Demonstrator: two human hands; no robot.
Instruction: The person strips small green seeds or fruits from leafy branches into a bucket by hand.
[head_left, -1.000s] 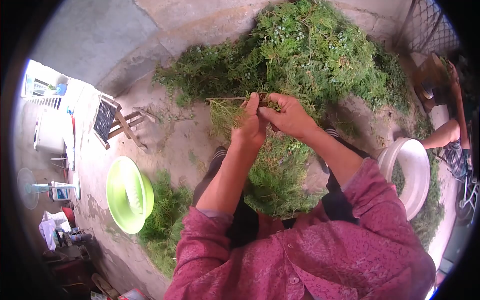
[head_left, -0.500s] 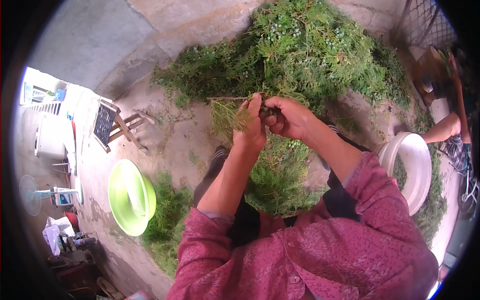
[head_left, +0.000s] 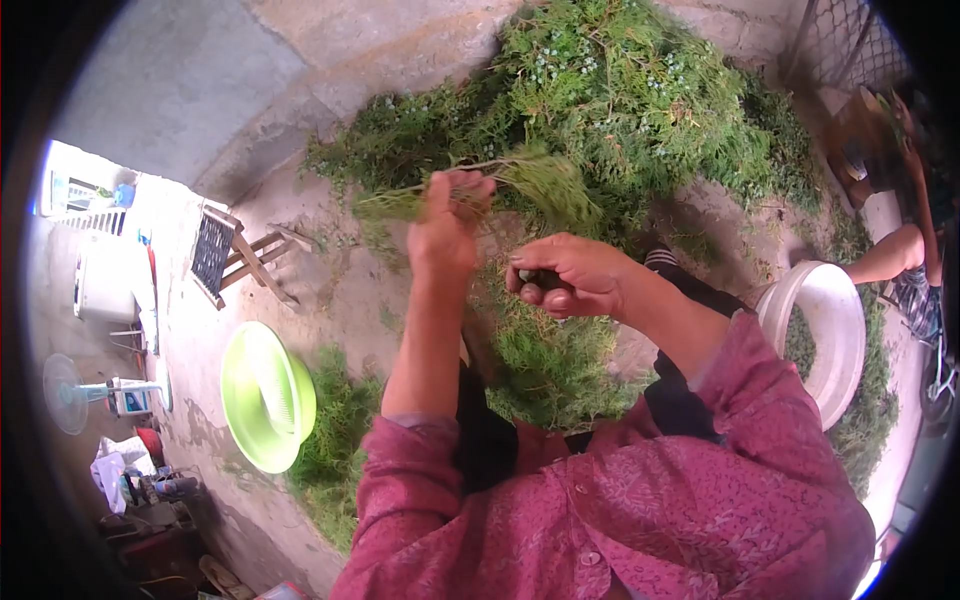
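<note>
My left hand (head_left: 447, 225) is raised in front of me, its fingers closed round a leafy evergreen sprig (head_left: 545, 185) that is smeared by motion and sticks out on both sides. Lower and to the right, my right hand (head_left: 575, 275) is curled in a loose fist, holding small round green cones (head_left: 527, 276) that peek out between thumb and fingers. Beyond both hands rises a big heap of evergreen branches (head_left: 640, 120) dotted with pale bluish cones. More cut greenery (head_left: 560, 360) lies on the ground between my legs.
At left stands a lime-green plastic basin (head_left: 235, 400) beside another pile of greenery (head_left: 335, 440). A small wooden stool (head_left: 240, 255) is farther off. On the right are a white bucket (head_left: 840, 340) and another person's bare limb (head_left: 885, 258). A fan (head_left: 68, 393) stands far left.
My hands have come apart. The left moved left and slightly up with the sprig, which has swung round. My right hand drew down towards me, keeping the small cones.
</note>
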